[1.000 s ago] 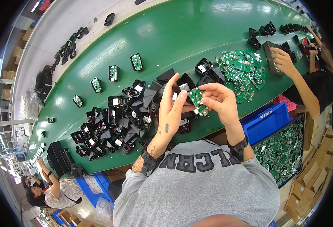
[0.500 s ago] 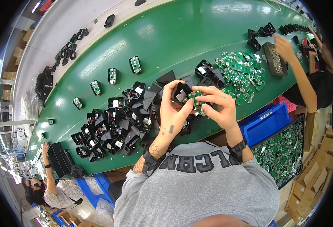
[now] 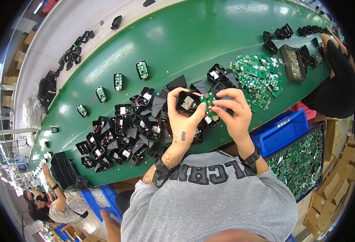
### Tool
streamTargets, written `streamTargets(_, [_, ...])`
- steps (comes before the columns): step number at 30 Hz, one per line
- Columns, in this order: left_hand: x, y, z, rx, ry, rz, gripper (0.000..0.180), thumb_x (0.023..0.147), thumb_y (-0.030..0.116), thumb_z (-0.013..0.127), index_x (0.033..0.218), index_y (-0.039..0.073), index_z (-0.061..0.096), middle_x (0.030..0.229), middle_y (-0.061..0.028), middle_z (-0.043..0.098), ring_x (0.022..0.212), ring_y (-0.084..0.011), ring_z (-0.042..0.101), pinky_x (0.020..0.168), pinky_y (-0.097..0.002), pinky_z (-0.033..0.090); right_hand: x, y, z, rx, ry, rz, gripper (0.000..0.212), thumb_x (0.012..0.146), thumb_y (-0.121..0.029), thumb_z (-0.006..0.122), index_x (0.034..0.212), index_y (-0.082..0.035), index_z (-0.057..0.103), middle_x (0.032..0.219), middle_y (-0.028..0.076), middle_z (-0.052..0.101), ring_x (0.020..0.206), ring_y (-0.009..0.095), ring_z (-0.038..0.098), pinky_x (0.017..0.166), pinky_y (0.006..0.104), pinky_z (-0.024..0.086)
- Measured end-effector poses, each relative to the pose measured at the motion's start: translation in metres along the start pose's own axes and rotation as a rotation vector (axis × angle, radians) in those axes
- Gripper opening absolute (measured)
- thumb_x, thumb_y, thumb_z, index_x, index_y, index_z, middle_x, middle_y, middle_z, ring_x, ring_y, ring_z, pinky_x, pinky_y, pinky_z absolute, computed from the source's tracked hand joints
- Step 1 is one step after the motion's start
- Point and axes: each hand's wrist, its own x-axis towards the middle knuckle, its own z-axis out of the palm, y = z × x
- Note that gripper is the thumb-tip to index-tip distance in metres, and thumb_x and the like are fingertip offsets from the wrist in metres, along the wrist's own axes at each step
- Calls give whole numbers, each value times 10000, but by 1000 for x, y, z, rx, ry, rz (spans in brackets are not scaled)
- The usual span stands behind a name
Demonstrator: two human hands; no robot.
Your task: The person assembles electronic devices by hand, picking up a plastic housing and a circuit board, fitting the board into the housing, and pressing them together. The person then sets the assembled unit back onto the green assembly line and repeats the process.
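Note:
My left hand (image 3: 184,123) is wrapped round a small black plastic housing (image 3: 182,98), its open side facing up and a silvery block and wires showing inside. Between the fingertips and thumb of my right hand (image 3: 237,113) is a green circuit board (image 3: 210,105) with pale connectors along its lower end. The board is tilted at the right rim of the housing, and my left thumb presses against its edge. Whether wires join the two is too small to make out. Both hands are raised above the green table (image 3: 177,44).
Left of my hands lies a heap of black housings (image 3: 123,125); right of them, a pile of green boards (image 3: 256,74). Housings with boards (image 3: 143,70) form a row across the table. A parts box (image 3: 293,62), blue bin (image 3: 280,131) and co-workers flank me.
The housing has turned in my left hand, showing more of its inside, and the board has tilted more upright. At right, a co-worker's outstretched arm has drawn back from the parts box.

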Motion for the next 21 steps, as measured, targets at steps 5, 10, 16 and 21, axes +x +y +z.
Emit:
streamTargets(5, [1,-4,-1,84,63,101,472,789,-64,681,1144,73,402,1004,-84,600,897,-141,606,756,-269,528,-1,0,4,-34,28,13,164,668,2,764,801,-42,679,907,49,643,930,231,588,802,337,467])
streamTargets(10, [4,2,-1,47,21,-9,461,786,-54,693,1128,67,409,978,-81,608,887,-132,606,780,-266,513,8,-1,-2,-94,-14,-166,168,687,-33,767,805,-60,650,880,40,649,932,244,592,820,354,461])
streamTargets(16, [7,1,-2,124,-15,118,450,778,-32,713,1110,61,424,952,-70,617,870,-131,608,759,-260,514,17,-10,-6,-197,-148,-316,171,719,-76,760,814,-91,618,852,20,683,965,270,621,884,372,419])
streamTargets(21, [8,13,-7,10,-53,-187,488,760,-11,730,1136,80,432,980,-67,607,846,-139,630,658,-263,560,14,-8,-5,10,-109,16,128,714,6,737,815,-22,664,830,48,694,976,242,630,800,334,488])
